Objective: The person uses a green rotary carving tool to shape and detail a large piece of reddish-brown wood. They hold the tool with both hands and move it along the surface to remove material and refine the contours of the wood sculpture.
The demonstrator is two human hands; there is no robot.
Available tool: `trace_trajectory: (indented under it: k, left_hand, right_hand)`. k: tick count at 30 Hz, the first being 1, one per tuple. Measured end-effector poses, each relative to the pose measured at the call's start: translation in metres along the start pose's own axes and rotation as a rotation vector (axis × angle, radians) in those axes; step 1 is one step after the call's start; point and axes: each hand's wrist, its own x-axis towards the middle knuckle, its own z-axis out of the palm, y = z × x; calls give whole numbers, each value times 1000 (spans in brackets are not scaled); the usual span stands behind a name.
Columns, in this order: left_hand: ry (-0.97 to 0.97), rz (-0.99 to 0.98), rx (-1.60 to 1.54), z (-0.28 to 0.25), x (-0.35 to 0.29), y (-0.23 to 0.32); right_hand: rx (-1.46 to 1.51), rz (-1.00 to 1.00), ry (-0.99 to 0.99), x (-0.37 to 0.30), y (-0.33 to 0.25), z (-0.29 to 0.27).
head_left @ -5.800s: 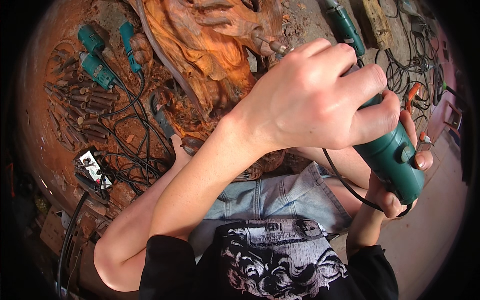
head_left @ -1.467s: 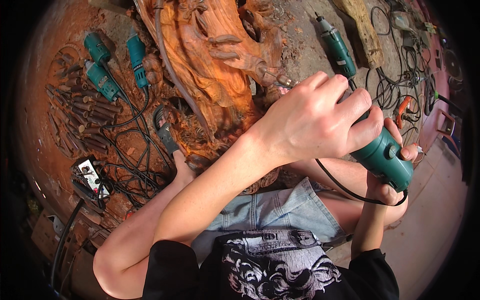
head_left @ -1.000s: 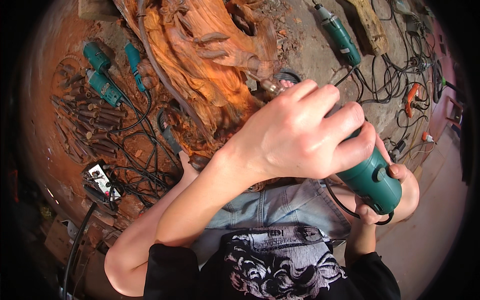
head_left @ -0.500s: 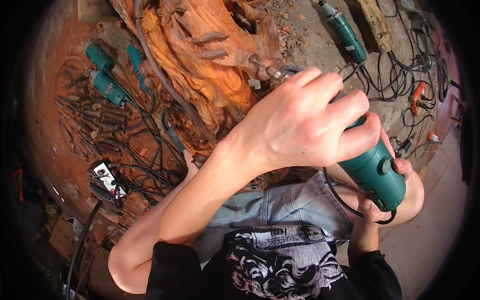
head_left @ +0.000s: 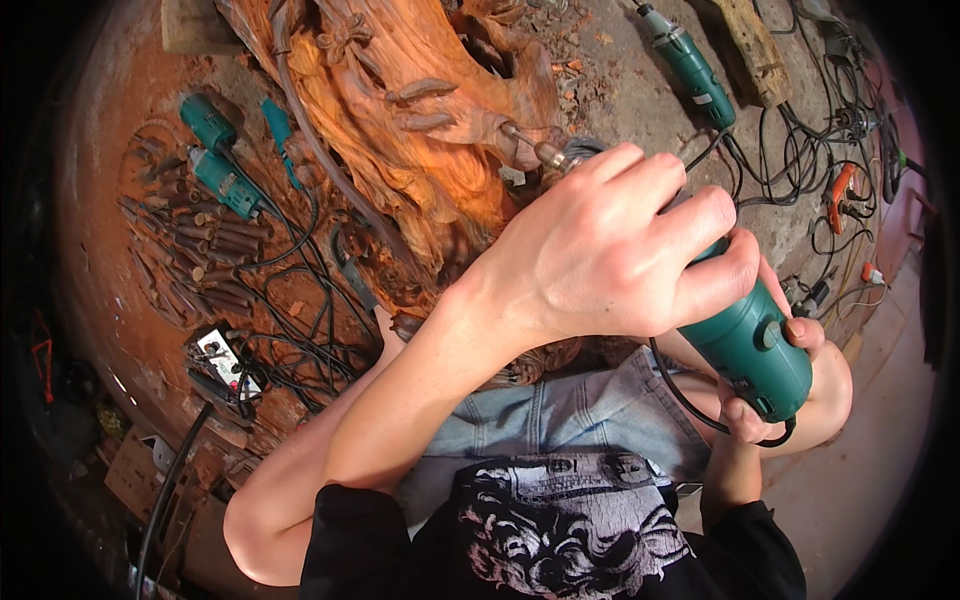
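Note:
My left hand point(head_left: 610, 250) is wrapped around the front of a green electric die grinder point(head_left: 755, 350), its fingers curled over the body. Below, my right hand point(head_left: 746, 420) grips the rear end, with its thumb and a fingertip showing at the sides. The tool's chuck point(head_left: 548, 155) points up and left, and its thin bit meets or nearly meets a large orange-brown wood carving point(head_left: 440, 110) with flowing ridges. Whether the bit touches the wood I cannot tell. A black cord leaves the tool's rear and loops beneath it.
On the left lie more green power tools point(head_left: 225, 180), a pile of wood-handled chisels point(head_left: 205, 245) and a white power strip point(head_left: 222, 362) among tangled cords. Another green grinder point(head_left: 690, 70) and a rough wood piece point(head_left: 750, 50) lie at the upper right, near orange-handled pliers point(head_left: 842, 195).
The view has shifted slightly, so the surroundings sit a little lower and further right. Both hands keep their hold on the die grinder, almost unmoved.

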Motion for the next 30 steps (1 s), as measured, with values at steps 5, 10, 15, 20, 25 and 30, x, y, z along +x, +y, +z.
trace_trajectory:
  k: [5,10,15,20,25,30]
  left_hand:
    - [-3,7,-6,0,0,1]
    - [-28,1,-6,-2,0,1]
    - [-16,6,-11,-2,1,-1]
    - [-16,12,1,-3,-2,-3]
    - [-36,-2,5,-6,-2,-2]
    - [-54,-13,3,-8,-5,0]
  right_hand:
    - [7,-16,13,-2,1,-3]
    - [13,-22,8,-1,1,-5]
    - [20,-23,-9,1,3,-4]
    - [34,-25,-25,5,5,-3]
    - [-7,-47,-22,2,10,-7]
    - [18,-55,-33,5,9,-3]
